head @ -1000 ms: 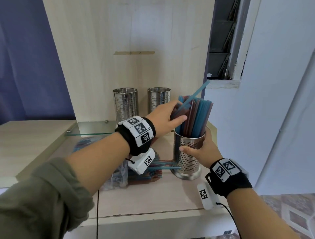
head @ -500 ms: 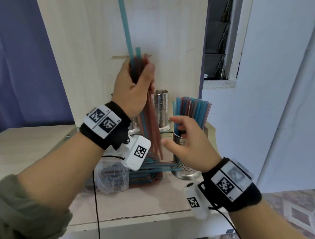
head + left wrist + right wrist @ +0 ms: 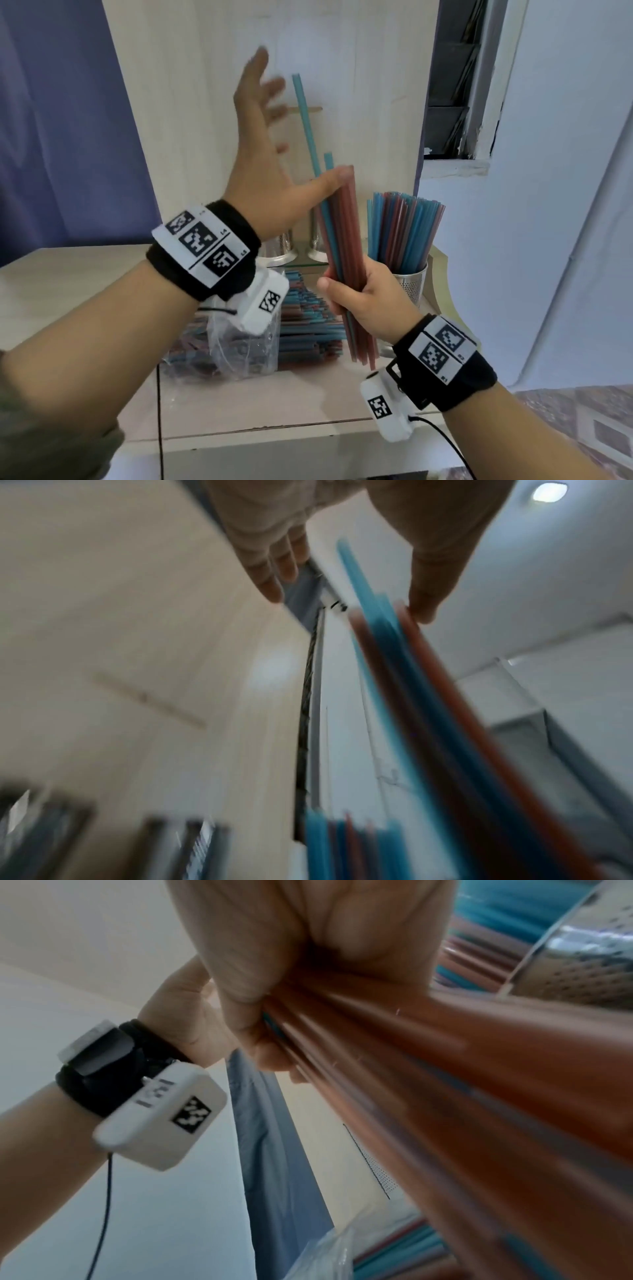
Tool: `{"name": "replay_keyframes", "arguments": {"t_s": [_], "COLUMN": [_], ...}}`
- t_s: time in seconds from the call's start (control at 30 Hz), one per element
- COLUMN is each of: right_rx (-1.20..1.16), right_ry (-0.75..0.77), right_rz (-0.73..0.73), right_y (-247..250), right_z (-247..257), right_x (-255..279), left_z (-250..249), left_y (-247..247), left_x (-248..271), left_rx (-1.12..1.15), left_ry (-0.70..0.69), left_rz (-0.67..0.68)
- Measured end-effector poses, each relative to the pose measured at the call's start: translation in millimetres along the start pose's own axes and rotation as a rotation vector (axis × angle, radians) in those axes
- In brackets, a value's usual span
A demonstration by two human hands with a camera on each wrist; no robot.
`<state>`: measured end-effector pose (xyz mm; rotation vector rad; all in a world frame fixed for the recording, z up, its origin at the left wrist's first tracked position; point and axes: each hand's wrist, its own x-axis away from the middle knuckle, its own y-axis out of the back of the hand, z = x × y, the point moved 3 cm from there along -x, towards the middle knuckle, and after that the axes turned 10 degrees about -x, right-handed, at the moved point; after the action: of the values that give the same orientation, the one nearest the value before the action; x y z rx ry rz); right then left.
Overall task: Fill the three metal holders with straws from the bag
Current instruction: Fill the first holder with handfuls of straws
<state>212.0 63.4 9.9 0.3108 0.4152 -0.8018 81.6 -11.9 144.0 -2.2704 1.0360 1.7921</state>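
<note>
My right hand [image 3: 359, 294] grips a bundle of red and blue straws [image 3: 342, 240] near its lower part, held upright and tilted left; the same bundle [image 3: 445, 1096] fills the right wrist view. My left hand [image 3: 270, 150] is spread open above it, with only the thumb [image 3: 424, 599] touching the top of the bundle. A full metal holder [image 3: 411, 284] packed with straws stands just right of my right hand. Two other metal holders [image 3: 291, 246] stand behind on a glass shelf, mostly hidden by my arm and the bundle. The clear plastic bag [image 3: 239, 346] of straws lies on the counter.
A tall pale wood panel [image 3: 205, 102] rises behind the holders. The counter's front edge [image 3: 274, 428] runs below my wrists. A white wall and a window frame [image 3: 455, 102] stand to the right, and a blue curtain [image 3: 51, 120] hangs at left.
The straw bundle passed from my left hand to my right. My left hand released its grip and spread open, and my right hand left the full holder and closed round the bundle.
</note>
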Motion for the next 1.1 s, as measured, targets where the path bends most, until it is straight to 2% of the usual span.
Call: {"name": "replay_keyframes", "arguments": {"t_s": [0.07,0.13,0.2,0.23,0.3,0.37,0.4,0.43,0.5,0.53,0.6,0.77,0.9,1.1], "right_rx": [-0.042,-0.077,-0.075,-0.061,-0.016,0.019,0.024,0.029,0.034,0.035,0.030,-0.029,-0.067,-0.138], "right_ry": [-0.023,-0.036,-0.037,-0.037,-0.046,-0.062,-0.070,-0.076,-0.078,-0.079,-0.079,-0.056,-0.045,-0.039], "right_rz": [0.006,-0.006,-0.054,-0.082,-0.127,-0.188,-0.228,-0.266,-0.307,-0.313,-0.317,-0.327,-0.339,-0.366], "right_y": [1,3,8,12,23,35,41,47,52,53,52,52,53,60], "right_z": [-6,-10,-12,-13,-17,-25,-29,-33,-41,-43,-46,-45,-47,-53], "right_x": [3,6,10,12,17,21,24,27,32,35,38,42,45,54], "left_z": [-5,-6,-5,-4,1,15,26,39,67,79,93,103,103,104], "left_y": [5,-5,-17,-22,-26,-33,-40,-50,-72,-80,-94,-122,-142,-155], "left_x": [-8,-7,5,13,28,46,58,72,107,123,144,146,146,146], "left_rx": [-0.210,-0.266,-0.162,-0.073,0.159,0.247,0.160,-0.025,-0.499,-0.698,-0.912,-1.093,-1.133,-1.041], "left_ry": [-0.204,-0.267,-0.218,-0.187,-0.069,0.098,0.152,0.172,0.115,0.069,0.004,-0.039,-0.012,0.001], "left_rz": [0.012,0.161,0.303,0.328,0.318,0.306,0.362,0.483,0.827,0.957,1.072,1.131,1.186,1.110]}}
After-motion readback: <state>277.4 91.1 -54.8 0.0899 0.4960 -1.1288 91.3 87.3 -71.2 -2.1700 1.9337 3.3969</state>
